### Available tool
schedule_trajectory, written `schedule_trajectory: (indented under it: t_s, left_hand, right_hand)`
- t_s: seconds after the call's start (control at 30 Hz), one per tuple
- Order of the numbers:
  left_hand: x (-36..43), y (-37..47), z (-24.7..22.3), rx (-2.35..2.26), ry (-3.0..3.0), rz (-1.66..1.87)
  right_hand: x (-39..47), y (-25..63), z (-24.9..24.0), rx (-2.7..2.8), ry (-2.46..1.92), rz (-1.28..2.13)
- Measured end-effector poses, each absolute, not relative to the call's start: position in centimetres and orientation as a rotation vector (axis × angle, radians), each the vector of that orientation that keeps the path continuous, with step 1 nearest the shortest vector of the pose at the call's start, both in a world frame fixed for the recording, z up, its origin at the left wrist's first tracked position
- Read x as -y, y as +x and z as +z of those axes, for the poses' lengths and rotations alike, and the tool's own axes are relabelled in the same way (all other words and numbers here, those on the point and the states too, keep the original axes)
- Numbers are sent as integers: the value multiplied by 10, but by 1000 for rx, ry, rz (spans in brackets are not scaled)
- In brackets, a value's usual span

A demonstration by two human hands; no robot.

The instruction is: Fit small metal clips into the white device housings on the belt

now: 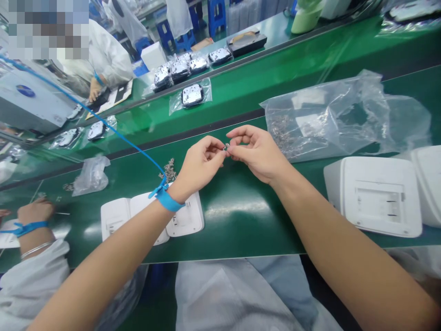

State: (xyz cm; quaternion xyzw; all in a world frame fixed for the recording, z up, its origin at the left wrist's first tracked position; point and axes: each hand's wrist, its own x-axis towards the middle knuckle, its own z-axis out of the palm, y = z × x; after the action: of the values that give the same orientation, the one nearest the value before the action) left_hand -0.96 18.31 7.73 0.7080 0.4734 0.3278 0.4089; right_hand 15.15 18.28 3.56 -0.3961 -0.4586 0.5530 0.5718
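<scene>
My left hand (203, 161), with a blue strap (168, 198) at its wrist, pinches one end of a small shiny metal part (226, 146). On the other side my right hand (257, 151) has thumb and fingers closed at the same part, which is too small to name. Both hands are above the green table (241, 220). Behind my left wrist lies a pile of small metal parts (168, 170). White plastic housings (186, 216) lie partly hidden under my left forearm. A clear plastic bag (327, 119) holding more small metal pieces rests beyond my right hand.
More white housings (382, 195) stand at the right. A blue cord (103, 124) runs from my wrist strap to the upper left. Bagged devices (192, 95) lie on the green strip beyond. A co-worker's hand (36, 214) is at the left; another person sits across.
</scene>
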Motion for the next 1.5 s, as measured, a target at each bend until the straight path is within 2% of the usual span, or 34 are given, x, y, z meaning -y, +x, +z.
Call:
schedule_trajectory:
  t_s: [0.37,0.93,1.23,1.5]
  left_hand:
    - [-189,-19,78,-1178,1638,865]
    - [-186,-19,76,-1225,2019,854]
    - [-186,-19,74,-1122,1770,856]
    - [-182,-20,89,-1181,1674,881]
  right_hand:
    - [-181,152,37,1157,-928,1275]
    - [-181,151,36,1159,-898,1283]
    - [-182,152,34,1196,-829,1310]
    - [-184,152,31,1231,-871,1169]
